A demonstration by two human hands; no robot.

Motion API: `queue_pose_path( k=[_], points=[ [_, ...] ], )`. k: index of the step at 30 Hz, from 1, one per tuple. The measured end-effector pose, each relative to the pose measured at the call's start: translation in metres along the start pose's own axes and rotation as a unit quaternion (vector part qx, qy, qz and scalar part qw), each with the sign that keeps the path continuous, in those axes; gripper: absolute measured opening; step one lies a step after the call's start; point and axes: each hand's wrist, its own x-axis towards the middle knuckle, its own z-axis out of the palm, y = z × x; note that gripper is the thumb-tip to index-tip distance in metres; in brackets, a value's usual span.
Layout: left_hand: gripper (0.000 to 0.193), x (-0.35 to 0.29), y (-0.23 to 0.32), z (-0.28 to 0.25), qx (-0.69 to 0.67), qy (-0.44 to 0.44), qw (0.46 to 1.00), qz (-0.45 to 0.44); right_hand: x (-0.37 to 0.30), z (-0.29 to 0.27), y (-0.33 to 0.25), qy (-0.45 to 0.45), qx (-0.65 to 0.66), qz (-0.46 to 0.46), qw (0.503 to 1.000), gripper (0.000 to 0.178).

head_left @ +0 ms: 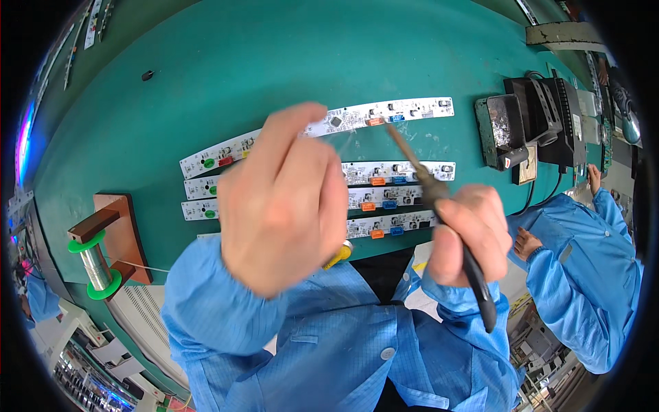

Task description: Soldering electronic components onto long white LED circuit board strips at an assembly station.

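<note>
My right hand grips a soldering iron by its dark handle. The iron's brown tip end points up and left, close to the orange and blue connectors on the far white strip circuit board. My left hand, blurred, is raised over the boards with its fingers curled; what they hold, if anything, does not show clearly. It hides the middle of the far board and parts of several strip boards lying nearer. From a spool with green flanges, solder wire runs toward my left sleeve.
The spool hangs on a brown stand at left. At right are a worn metal tray and a black box-shaped unit with cables. A small black part lies far left. Another person in blue works at right.
</note>
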Motion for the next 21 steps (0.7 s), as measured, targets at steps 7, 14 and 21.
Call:
queue_pose_path(
  k=[7,14,21],
  points=[
    [0.014,-0.067,0.033,-0.012,-0.109,-0.064,0.991,0.050,-0.083,-0.042,0.020,0.217,-0.195,0.110,0.950,0.047],
    [0.018,-0.100,0.027,0.013,-0.094,-0.029,0.991,0.088,-0.099,-0.044,0.026,0.154,-0.129,0.198,0.960,0.045],
    [0.022,-0.116,-0.012,-0.061,0.061,0.138,0.986,-0.066,-0.089,-0.014,0.017,0.077,-0.067,0.179,0.979,0.043]
  ],
)
